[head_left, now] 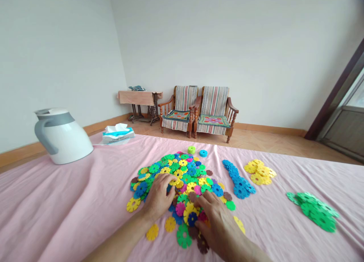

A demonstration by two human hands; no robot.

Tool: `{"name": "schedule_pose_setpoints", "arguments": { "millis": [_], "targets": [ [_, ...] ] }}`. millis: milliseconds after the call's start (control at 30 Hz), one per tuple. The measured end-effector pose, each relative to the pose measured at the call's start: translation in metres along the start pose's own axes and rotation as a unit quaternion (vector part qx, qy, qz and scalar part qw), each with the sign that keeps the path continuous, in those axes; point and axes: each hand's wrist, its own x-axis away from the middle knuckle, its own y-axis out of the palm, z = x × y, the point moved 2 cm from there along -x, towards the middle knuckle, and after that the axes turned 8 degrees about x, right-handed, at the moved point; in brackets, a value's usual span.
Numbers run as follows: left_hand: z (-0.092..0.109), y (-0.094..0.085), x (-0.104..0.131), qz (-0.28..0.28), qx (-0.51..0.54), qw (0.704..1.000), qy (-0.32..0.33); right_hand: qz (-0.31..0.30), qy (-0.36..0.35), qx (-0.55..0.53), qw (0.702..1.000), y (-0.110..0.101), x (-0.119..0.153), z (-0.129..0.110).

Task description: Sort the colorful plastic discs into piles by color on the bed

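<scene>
A heap of plastic snowflake discs in yellow, green, blue, pink and brown lies on the pink cloth. My left hand is over the heap's left side, fingers curled and closed on a yellow disc at their tips. At the near right of the heap is my right hand, its thumb and fingers apart, with the fingertips touching the discs near a dark blue disc. Sorted by colour to the right lie a blue row, a yellow pile and a green pile.
Behind the heap stand a small lime-green stack and a small blue stack. A white and grey jug and a tissue box stand at the left on the pink cloth. Two wooden armchairs are beyond.
</scene>
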Motion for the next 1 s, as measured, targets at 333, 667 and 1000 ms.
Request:
{"name": "schedule_pose_setpoints", "arguments": {
  "millis": [333, 667, 1000],
  "targets": [
    [-0.001, 0.000, 0.000, 0.005, 0.009, 1.000, 0.005, 0.039, 0.021, -0.023, 0.999, 0.004, 0.000, 0.002],
    [0.004, -0.002, -0.002, -0.007, 0.013, 1.000, -0.002, -0.001, -0.031, 0.039, 0.999, 0.004, 0.003, -0.012],
    [0.019, -0.006, 0.000, -0.044, 0.024, 0.998, 0.034, 0.112, 0.018, 0.035, 0.993, -0.001, -0.010, 0.032]
  ]
}}
